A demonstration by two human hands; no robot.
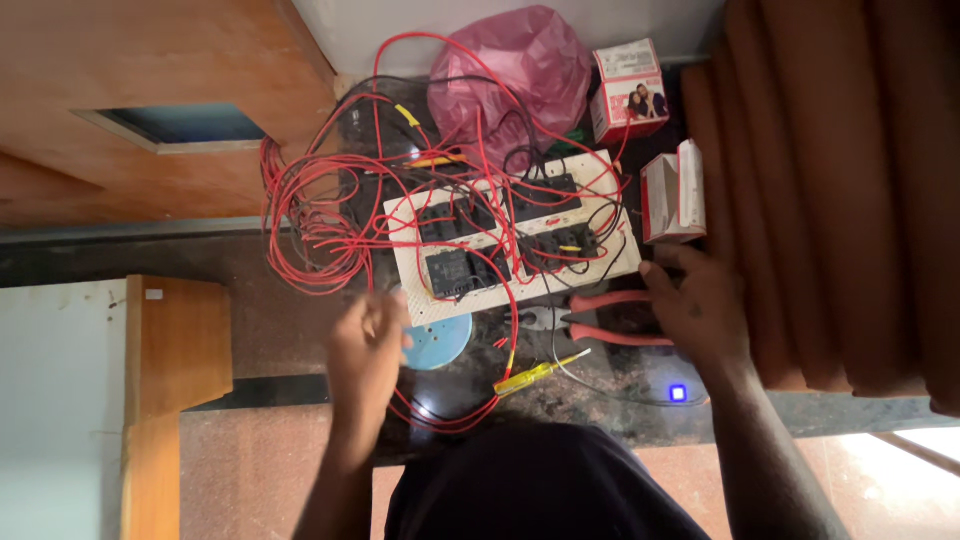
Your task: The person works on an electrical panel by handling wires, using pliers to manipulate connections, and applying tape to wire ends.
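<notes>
- A white switch board (510,240) lies back-up on the dark stone desk (300,320), its black modules wired with a tangle of red wires (310,215) that spills off its left edge.
- Left hand (368,340) hovers at the board's near left corner, fingers curled loosely; whether they pinch a wire I cannot tell.
- Right hand (695,305) rests on the handles of the red pliers (610,320), fingers spread over them.
- A yellow tester screwdriver (535,375) lies between the hands; a blue disc (440,340) sits beside the left hand.
- Pink bag (510,75) and two small cartons (630,90) crowd the far edge.
- A brown corrugated panel (830,190) hems in the right side.
</notes>
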